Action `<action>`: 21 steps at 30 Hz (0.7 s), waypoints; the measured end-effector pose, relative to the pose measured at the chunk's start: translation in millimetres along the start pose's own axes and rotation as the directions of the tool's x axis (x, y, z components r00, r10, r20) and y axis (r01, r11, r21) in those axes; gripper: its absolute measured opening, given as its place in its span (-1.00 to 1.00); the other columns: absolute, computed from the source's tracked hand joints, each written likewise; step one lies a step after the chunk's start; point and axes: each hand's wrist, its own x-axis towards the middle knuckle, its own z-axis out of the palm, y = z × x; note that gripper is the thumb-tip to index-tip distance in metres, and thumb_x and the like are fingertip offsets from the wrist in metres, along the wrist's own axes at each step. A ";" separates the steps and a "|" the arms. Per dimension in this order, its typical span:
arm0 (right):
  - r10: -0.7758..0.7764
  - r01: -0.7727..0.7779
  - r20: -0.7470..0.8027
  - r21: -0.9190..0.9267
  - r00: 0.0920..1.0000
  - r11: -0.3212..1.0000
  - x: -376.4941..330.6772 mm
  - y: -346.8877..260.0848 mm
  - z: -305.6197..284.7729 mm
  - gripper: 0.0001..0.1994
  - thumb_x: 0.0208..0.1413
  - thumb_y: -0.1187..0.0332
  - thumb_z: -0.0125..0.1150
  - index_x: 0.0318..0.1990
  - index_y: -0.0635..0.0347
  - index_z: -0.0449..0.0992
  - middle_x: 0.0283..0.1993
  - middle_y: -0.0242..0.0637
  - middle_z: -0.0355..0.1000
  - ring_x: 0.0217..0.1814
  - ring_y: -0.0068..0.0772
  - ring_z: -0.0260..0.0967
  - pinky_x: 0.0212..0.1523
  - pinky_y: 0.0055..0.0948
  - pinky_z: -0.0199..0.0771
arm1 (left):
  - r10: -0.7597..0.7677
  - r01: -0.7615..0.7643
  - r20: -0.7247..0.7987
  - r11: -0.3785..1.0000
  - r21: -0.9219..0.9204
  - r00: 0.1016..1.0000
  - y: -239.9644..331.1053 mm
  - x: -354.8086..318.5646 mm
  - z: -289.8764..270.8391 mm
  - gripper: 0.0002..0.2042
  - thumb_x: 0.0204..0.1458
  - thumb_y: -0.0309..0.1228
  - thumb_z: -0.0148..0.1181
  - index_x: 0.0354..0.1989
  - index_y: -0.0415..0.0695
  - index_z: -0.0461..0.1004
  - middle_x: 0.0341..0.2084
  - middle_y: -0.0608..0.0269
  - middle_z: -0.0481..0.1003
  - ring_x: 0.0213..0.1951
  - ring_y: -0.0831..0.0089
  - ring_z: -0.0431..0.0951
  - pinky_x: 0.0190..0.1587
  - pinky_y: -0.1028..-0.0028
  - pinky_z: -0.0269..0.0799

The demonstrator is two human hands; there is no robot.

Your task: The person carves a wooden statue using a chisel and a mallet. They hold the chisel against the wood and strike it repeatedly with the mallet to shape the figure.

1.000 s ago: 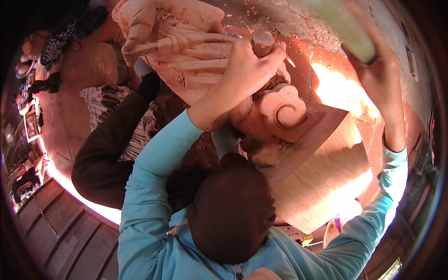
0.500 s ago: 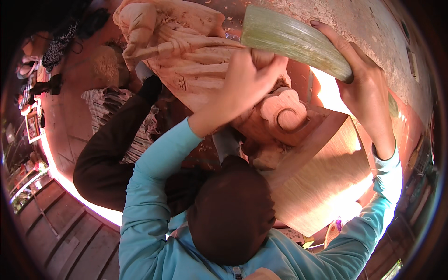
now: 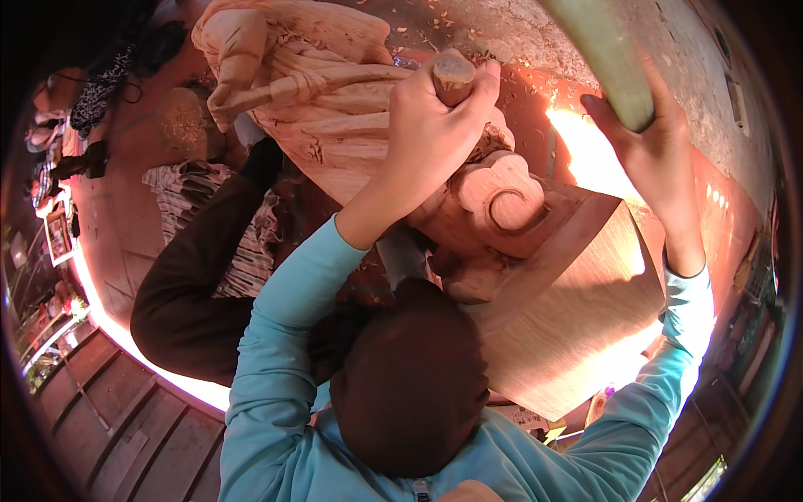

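Note:
My left hand [image 3: 431,125] is wrapped around a round wooden chisel handle [image 3: 453,75], whose flat butt end faces up. The blade is hidden beneath the hand and the carving. It rests against a large reddish wood carving [image 3: 335,125] with draped folds. A greenish wooden mallet [image 3: 615,63] is gripped by one end in my right hand [image 3: 657,151]. The mallet is raised up and to the right, apart from the chisel, and its far end leaves the upper edge of the head view. Near my left wrist the carving has a rounded cloud-like scroll [image 3: 502,197].
The carving's big smooth wooden block [image 3: 585,309] lies between my body and right arm. Wood chips dot the floor around the carving's far side. A striped cloth [image 3: 196,188] lies left, by my bent leg [image 3: 201,259]. A rough concrete surface [image 3: 535,42] borders the far right.
The mallet has swung up and right, away from over my left hand, uncovering the chisel's butt end. My left hand has shifted slightly up and left, still gripping the chisel.

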 end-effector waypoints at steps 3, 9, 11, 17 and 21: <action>0.097 -0.097 0.001 0.010 0.995 0.995 5.3 1.4 -8.7 -0.62 -0.04 0.48 0.27 -0.01 0.18 0.40 -0.35 -0.44 0.40 -0.30 -0.68 0.29 -0.26 -0.65 0.32 | -0.024 0.024 0.008 1.000 -0.011 1.000 5.4 0.8 3.4 -0.67 0.07 -0.47 0.12 -0.72 -0.14 0.20 -0.80 0.46 0.25 -0.74 0.73 0.19 -0.70 0.64 0.08; -0.207 0.237 0.132 -0.290 0.969 0.927 1.2 -11.4 -2.8 -0.56 -0.03 0.49 0.27 0.07 0.18 0.37 -0.13 -0.30 0.47 -0.10 -0.56 0.38 -0.10 -0.55 0.38 | 0.010 -0.010 -0.002 0.998 -0.057 1.000 4.5 -0.4 9.3 -0.64 0.05 -0.50 0.12 -0.76 -0.12 0.18 -0.81 0.51 0.22 -0.74 0.76 0.18 -0.71 0.65 0.05; -0.135 0.153 0.092 -0.228 0.987 0.962 1.2 -10.2 -5.5 -0.51 -0.03 0.58 0.20 0.12 0.17 0.32 0.06 -0.28 0.41 0.07 -0.47 0.34 0.02 -0.46 0.36 | -0.018 0.015 -0.037 0.997 -0.073 0.999 0.4 -5.4 9.2 -0.64 0.05 -0.51 0.12 -0.76 -0.11 0.17 -0.81 0.53 0.21 -0.74 0.77 0.16 -0.71 0.65 0.03; -0.090 0.090 0.005 -0.139 0.996 0.986 -6.6 -3.4 -7.4 -0.36 -0.20 0.74 0.10 0.11 -0.09 0.35 -0.10 -0.23 0.44 -0.13 -0.18 0.41 -0.19 -0.35 0.43 | -0.085 0.082 0.088 0.996 0.039 0.992 4.8 -4.0 10.1 -0.82 -0.01 -0.48 0.16 -0.59 -0.24 0.35 -0.75 0.29 0.41 -0.69 0.60 0.35 -0.59 0.55 0.29; -0.078 0.097 0.123 -0.164 0.989 0.982 -7.5 -16.7 -7.2 -0.45 -0.05 0.71 0.10 0.17 0.15 0.28 0.08 -0.31 0.39 0.10 -0.42 0.33 0.06 -0.44 0.35 | 0.172 -0.173 0.021 0.980 0.096 0.985 -1.4 -16.8 2.6 -0.83 -0.03 -0.47 0.21 -0.59 -0.22 0.40 -0.77 0.29 0.40 -0.72 0.61 0.34 -0.61 0.56 0.27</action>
